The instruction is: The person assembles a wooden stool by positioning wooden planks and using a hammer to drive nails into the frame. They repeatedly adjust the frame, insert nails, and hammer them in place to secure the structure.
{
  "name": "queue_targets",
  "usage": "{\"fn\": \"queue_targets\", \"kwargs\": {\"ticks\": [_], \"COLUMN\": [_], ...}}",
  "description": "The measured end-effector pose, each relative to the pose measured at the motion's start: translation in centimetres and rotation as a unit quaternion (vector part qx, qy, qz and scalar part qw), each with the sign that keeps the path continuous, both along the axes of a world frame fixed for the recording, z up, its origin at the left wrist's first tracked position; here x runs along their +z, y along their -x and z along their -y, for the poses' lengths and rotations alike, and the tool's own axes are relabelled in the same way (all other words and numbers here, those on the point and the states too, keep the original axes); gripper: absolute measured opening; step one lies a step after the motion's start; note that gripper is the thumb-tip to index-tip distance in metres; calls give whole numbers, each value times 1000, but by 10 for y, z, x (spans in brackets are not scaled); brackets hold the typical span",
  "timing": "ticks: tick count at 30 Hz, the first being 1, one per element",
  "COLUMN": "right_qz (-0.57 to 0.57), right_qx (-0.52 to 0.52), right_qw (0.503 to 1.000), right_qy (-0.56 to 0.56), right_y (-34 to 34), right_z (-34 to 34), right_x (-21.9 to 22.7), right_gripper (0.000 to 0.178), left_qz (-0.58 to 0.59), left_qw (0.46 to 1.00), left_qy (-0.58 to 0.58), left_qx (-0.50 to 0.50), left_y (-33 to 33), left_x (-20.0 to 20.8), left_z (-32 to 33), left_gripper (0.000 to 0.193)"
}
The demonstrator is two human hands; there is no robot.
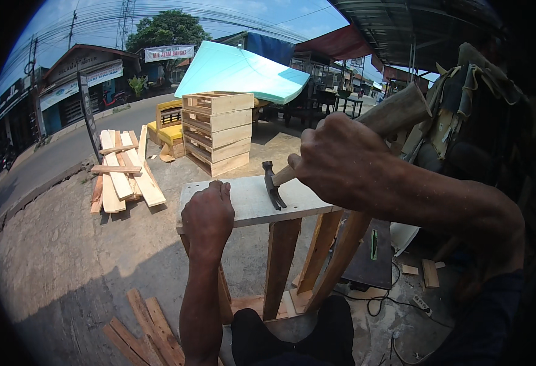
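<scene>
My right hand (pixel 341 165) is wrapped round the wooden handle of a claw hammer (pixel 272 188). The dark metal head is over the middle of a pale board (pixel 249 215), claw pointing down toward me; whether it touches the wood I cannot tell. At the board's left end my left hand (pixel 208 210) is closed in a fist, thumb against the fingers; what it grips, if anything, is hidden. The board forms the top of a wooden frame (pixel 280 259), with slats running down to a lower board between my legs.
Ahead stands a stack of wooden crates (pixel 231 134) beside yellow furniture (pixel 169 131). Loose planks (pixel 121 177) lie at left, more planks (pixel 149 329) near my left forearm. A light-blue foam sheet (pixel 243 73) leans behind. At right lie a black cable (pixel 374 305) and a power strip (pixel 422 303).
</scene>
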State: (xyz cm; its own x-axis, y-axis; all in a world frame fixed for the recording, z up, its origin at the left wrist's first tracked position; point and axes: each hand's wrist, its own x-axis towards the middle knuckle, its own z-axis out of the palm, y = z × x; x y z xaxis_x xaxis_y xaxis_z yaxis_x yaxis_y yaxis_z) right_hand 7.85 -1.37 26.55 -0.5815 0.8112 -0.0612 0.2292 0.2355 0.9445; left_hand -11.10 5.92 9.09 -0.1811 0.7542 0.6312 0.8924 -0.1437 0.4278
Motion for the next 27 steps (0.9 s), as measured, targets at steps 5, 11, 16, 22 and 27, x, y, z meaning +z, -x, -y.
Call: {"fn": "queue_targets", "kwargs": {"ticks": [5, 11, 16, 22, 27], "right_qz": [28, 44, 62, -16, -47], "right_qx": [17, 79, 80, 25, 11], "right_qw": [999, 996, 995, 999, 998], "right_qy": [15, 24, 0, 31, 27], "right_y": [14, 21, 18, 10, 7], "right_z": [5, 33, 30, -7, -28], "right_x": [11, 17, 21, 38, 45], "right_gripper": [19, 23, 22, 40, 47], "left_qz": [-1, 1, 2, -90, -113], "left_qw": [1000, 1000, 998, 975, 948], "left_qy": [17, 0, 48, 198, 291], "left_qx": [-13, -20, -38, -52, -60], "left_y": [4, 2, 6, -1, -6], "left_x": [1, 2, 14, 33, 29], "left_z": [4, -1, -5, -38, -50], "left_gripper": [37, 36, 36, 50, 63]}}
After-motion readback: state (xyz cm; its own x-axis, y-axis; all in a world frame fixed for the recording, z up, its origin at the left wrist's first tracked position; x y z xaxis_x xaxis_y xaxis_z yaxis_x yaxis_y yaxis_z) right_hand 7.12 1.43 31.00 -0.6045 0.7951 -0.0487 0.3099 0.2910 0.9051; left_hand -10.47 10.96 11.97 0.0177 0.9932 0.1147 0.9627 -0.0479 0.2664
